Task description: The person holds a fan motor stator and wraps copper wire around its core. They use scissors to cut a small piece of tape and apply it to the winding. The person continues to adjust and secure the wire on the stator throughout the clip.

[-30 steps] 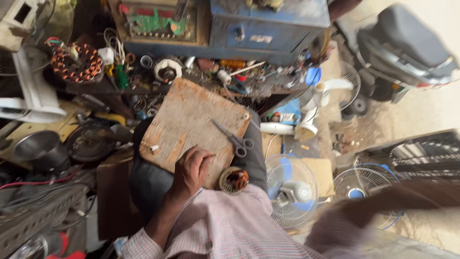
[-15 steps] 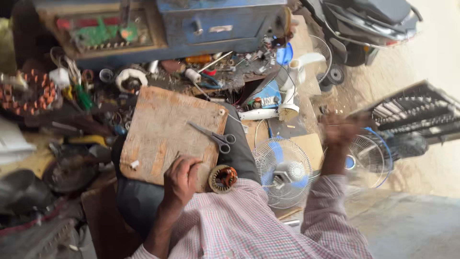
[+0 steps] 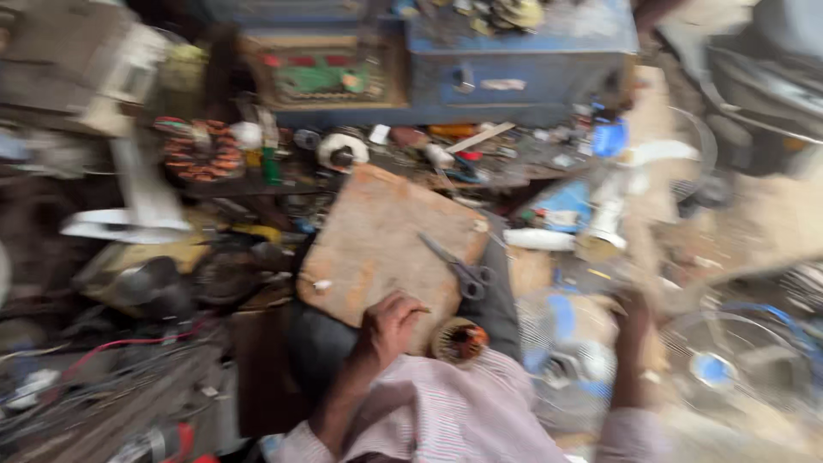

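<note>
My left hand (image 3: pixel 390 326) rests with curled fingers on the near edge of a worn wooden board (image 3: pixel 377 244) lying across my lap. Grey scissors (image 3: pixel 459 267) lie on the board's right side. A small round motor coil with copper windings (image 3: pixel 460 341) sits just right of that hand, against my striped shirt. My right hand (image 3: pixel 632 310) is stretched out to the right over a fan grille (image 3: pixel 557 343); it is badly blurred and I cannot tell whether it holds anything.
A blue metal box (image 3: pixel 523 64) and a green circuit board (image 3: pixel 321 79) stand beyond the board. A larger copper-wound stator (image 3: pixel 201 147) lies at the left. White fan parts (image 3: pixel 600 214), another fan grille (image 3: pixel 720 364) and tangled wires (image 3: pixel 111 360) crowd around.
My view has swung and blurred. My right arm has dropped lower and nearer, down to the fan grille beside me. My left hand stays on the board's edge.
</note>
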